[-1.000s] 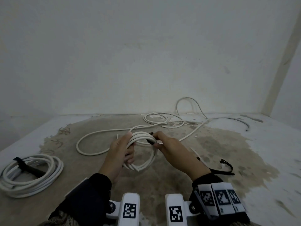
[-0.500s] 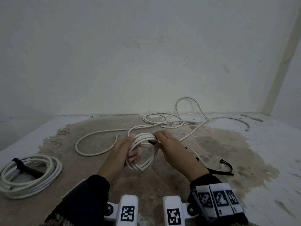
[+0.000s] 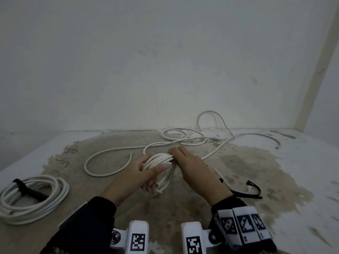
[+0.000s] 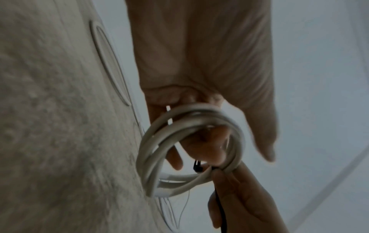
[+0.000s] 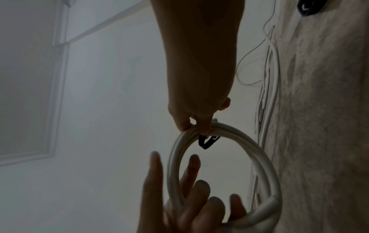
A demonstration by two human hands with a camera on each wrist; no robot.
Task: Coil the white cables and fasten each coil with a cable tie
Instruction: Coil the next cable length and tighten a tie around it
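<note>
Progress so far: one bundle of white round cable [image 3: 34, 197] lies finished at the far left of the stained grey worktop [image 3: 302, 180], already bound by a black strap [image 3: 30, 189].

Second coil of white cable [image 3: 161, 160] is wound and held up between my hands, clear of the worktop. My left hand [image 3: 135, 173] cradles its near side, fingers [image 5: 191, 171] passing through the loop, mostly straight and only loosely bent. My right hand [image 3: 190, 165] pinches the strands together at the top, with a black cable tie [image 5: 207, 141] poking out under the fingertips. I cannot tell whether the tie is closed; I judge the fastening is under way, not done.

Left to do: long loose white cable [image 3: 183, 142] sprawls behind, uncoiled. Spare black tie [image 3: 253, 191] waits on the worktop by my right wrist.
</note>
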